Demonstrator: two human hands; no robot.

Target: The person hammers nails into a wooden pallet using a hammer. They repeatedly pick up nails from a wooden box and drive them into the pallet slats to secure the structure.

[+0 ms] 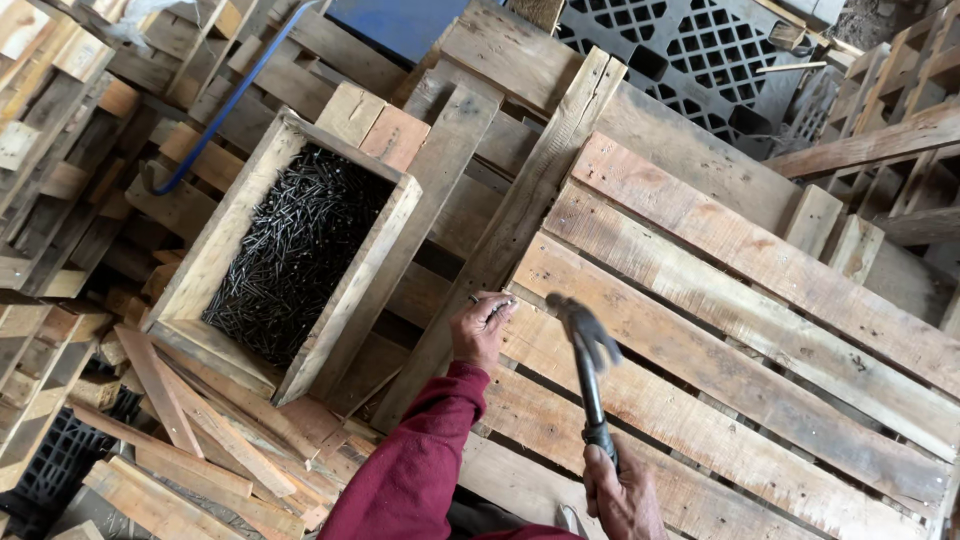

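Observation:
My left hand (480,330), in a dark red sleeve, rests on the left edge of a wooden pallet (760,300) and pinches a nail (497,303) against a slat. My right hand (622,495) grips the handle of a claw hammer (588,350), whose blurred metal head hangs just right of the nail, a little above the slat. The pallet's slats run diagonally from upper left to lower right.
A wooden box (375,265) full of dark nails stands left of the pallet. Loose wood scraps and stacked pallets surround it. A black plastic pallet (700,50) lies at the top, a blue hose (235,100) crosses the upper left.

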